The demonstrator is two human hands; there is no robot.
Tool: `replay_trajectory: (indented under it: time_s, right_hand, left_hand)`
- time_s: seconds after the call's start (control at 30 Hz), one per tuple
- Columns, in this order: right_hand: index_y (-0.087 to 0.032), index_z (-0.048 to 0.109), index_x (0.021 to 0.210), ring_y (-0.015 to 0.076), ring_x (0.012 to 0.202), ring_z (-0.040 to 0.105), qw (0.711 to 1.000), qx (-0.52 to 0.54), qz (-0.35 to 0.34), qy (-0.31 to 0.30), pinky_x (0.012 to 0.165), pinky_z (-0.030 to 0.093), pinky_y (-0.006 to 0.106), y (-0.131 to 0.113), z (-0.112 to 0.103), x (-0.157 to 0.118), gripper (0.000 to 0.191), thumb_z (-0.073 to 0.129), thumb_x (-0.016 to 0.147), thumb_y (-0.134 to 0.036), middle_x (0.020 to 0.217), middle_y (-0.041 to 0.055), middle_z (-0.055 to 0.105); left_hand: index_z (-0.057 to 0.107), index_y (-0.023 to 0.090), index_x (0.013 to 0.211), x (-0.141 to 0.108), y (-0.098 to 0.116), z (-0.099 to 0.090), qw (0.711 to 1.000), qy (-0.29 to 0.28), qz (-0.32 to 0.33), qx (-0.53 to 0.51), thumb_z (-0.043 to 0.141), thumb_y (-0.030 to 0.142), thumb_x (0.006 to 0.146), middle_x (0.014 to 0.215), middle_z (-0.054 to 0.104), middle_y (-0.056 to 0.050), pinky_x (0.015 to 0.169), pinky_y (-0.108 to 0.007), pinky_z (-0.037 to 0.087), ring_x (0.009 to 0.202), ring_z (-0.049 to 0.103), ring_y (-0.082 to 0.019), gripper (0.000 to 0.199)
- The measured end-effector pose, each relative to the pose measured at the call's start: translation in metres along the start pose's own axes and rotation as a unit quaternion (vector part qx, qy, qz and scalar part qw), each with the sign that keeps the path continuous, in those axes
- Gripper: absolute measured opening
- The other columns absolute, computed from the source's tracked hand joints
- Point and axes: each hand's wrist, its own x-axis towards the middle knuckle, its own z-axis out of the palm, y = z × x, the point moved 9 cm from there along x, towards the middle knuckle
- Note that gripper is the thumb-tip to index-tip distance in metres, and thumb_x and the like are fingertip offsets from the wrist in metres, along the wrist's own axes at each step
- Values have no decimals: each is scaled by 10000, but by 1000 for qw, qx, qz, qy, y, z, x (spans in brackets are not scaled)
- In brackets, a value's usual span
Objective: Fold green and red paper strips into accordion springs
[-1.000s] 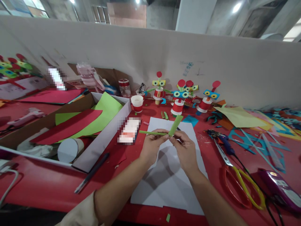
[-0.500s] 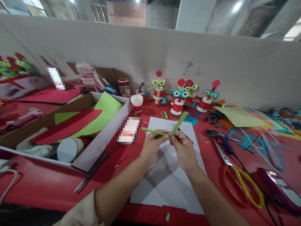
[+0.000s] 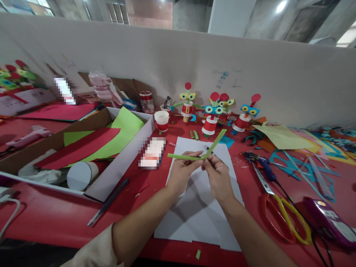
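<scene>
Two arms of green paper strip (image 3: 216, 144) meet at an angle between my fingertips; one points left, the other up and right. My left hand (image 3: 183, 168) pinches the strip close to the bend, and the left-pointing arm lies along its fingers. Beside it, my right hand (image 3: 218, 172) pinches at the same corner. Whether it is one folded strip or two joined strips, I cannot tell. Both hands are above a white sheet (image 3: 200, 215) on the red table. Behind them, a pen (image 3: 213, 151) lies partly hidden, and short green folded paper springs (image 3: 194, 135) sit beyond the sheet.
An open box (image 3: 119, 163) with coloured paper stands left, a dark pen-like stick (image 3: 108, 202) before it. Scissors (image 3: 292, 218), a blue glue gun (image 3: 264, 167) and a purple device (image 3: 330, 222) lie right. Paper-cup figures (image 3: 210, 125) and a paper cup (image 3: 161, 121) stand behind.
The strip's bend has shifted slightly right, and its upper arm has tilted further right. The left-pointing arm now lies more level. Both hands keep their pinch.
</scene>
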Motion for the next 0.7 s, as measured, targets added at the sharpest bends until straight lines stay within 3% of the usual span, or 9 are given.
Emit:
replay_trajectory:
  time_s: [0.1, 0.33, 0.53, 0.7]
  right_hand:
    - [-214, 700, 832, 126, 633, 458, 999, 48, 25, 7, 623, 390, 270, 4, -1, 1, 153, 696, 736, -333, 682, -19, 591]
    - [-232, 742, 783, 140, 651, 516, 984, 143, 105, 2, 627, 416, 283, 14, 5, 0, 176, 775, 647, -339, 722, 6, 668]
    - [-252, 758, 830, 143, 759, 561, 981, 164, 103, -30, 693, 422, 267, 8, 12, -1, 146, 757, 692, -299, 851, 6, 721]
    - [-250, 755, 849, 132, 710, 549, 981, 160, 107, -8, 663, 420, 269, 10, 8, -2, 175, 767, 678, -278, 843, 2, 718]
  left_hand:
    - [767, 200, 841, 1, 3, 0, 1000, -6, 18, 14, 781, 162, 631, 918, 668, -28, 806, -292, 492, 858, 622, -156, 214]
    - [774, 199, 785, 3, -4, -2, 1000, 3, -19, -6, 777, 154, 627, 884, 735, -33, 919, -334, 464, 908, 639, -182, 165]
    - [776, 191, 832, 7, -13, -4, 999, -10, -43, -30, 801, 205, 596, 879, 742, -46, 934, -354, 438, 899, 632, -194, 238]
    - [772, 191, 869, 8, -19, -9, 998, 2, -54, -12, 799, 236, 608, 940, 742, -63, 894, -355, 442, 864, 617, -184, 266]
